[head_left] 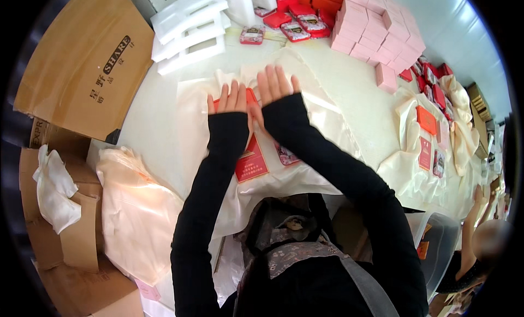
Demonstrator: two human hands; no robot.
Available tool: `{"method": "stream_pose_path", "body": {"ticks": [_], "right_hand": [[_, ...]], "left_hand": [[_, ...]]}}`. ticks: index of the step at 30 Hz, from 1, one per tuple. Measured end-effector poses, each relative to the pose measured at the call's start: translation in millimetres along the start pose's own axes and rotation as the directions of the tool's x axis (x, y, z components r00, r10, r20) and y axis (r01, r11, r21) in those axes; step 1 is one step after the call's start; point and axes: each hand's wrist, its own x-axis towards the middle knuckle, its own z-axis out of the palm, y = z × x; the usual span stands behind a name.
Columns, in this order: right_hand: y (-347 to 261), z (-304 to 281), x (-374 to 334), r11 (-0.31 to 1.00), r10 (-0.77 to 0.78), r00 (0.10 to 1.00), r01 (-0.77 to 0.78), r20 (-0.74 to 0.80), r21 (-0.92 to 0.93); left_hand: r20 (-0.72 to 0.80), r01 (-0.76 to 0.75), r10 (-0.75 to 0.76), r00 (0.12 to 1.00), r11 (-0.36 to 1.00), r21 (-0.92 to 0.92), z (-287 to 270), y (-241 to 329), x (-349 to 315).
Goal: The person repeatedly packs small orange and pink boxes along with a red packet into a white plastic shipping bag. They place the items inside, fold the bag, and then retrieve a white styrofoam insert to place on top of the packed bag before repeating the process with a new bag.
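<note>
On the table lies a cream satin cloth (327, 126), spread out in front of me. My left hand (232, 98) has its fingers stretched out over a red item (251, 95), mostly hidden beneath it. Just beside it, my right hand (275, 86) is also open, fingers extended over the cloth; whether it presses down I cannot tell. A red printed card (253, 165) lies on the cloth between my forearms. Partly covered by my right sleeve is a small patterned tin (287, 155).
White foam trays (188, 27) and red tins (297, 30) are at the back, beside stacked pink boxes (376, 30). Cardboard boxes (82, 66) and a cream satin bundle (134, 213) flank my left. Rightward, another cloth (404, 167) holds similar items; a co-worker's arm (468, 240) shows beyond.
</note>
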Motion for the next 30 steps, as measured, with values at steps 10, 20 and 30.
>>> {"method": "stream_pose_path", "body": {"ticks": [10,20,30], "right_hand": [[1.4,-3.9,-20.8,0.993,0.119,0.977,-0.113,0.177,-0.039],[21.7,54.7,42.0,0.943,0.319,0.849,-0.239,0.421,-0.232],[78.9,-90.2,-26.5,0.765,0.318,0.657,-0.604,0.684,0.225]], "left_hand": [[0.108,0.081,-0.063,0.992,0.981,-0.174,-14.5,-26.7,-20.4],[0.069,0.041,-0.033,0.997,0.992,-0.12,44.4,-14.9,19.3],[0.71,0.819,-0.413,0.57,0.362,-0.446,-38.8,-69.2,-78.6]]}}
